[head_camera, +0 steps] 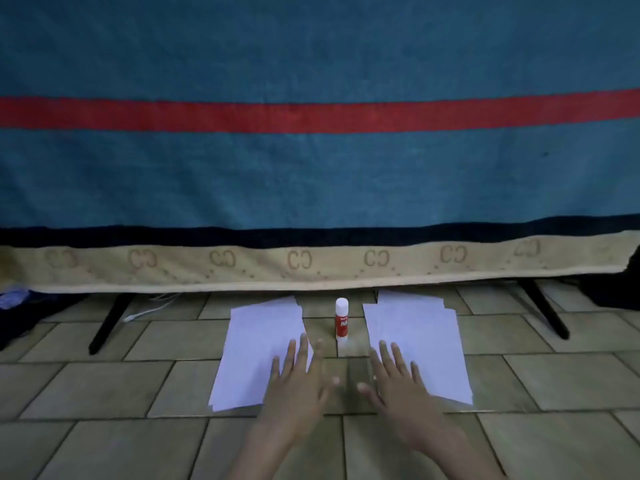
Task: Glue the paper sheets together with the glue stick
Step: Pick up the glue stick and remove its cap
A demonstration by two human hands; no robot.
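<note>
Two stacks of white paper lie on the tiled floor: a left stack (pixel 254 344) and a right stack (pixel 420 337). Between them a glue stick (pixel 341 319) stands upright, red-labelled with a white cap on. My left hand (pixel 301 379) hovers palm down over the left stack's near right corner, fingers spread, holding nothing. My right hand (pixel 398 382) is spread the same way over the right stack's near left corner. Whether the palms touch the paper I cannot tell.
A blue blanket with a red stripe (pixel 318 116) and a beige patterned border hangs over a frame behind the papers. Two black slanted legs (pixel 107 322) (pixel 547 310) stand on the floor left and right. A white cable (pixel 152 308) lies under the blanket's edge.
</note>
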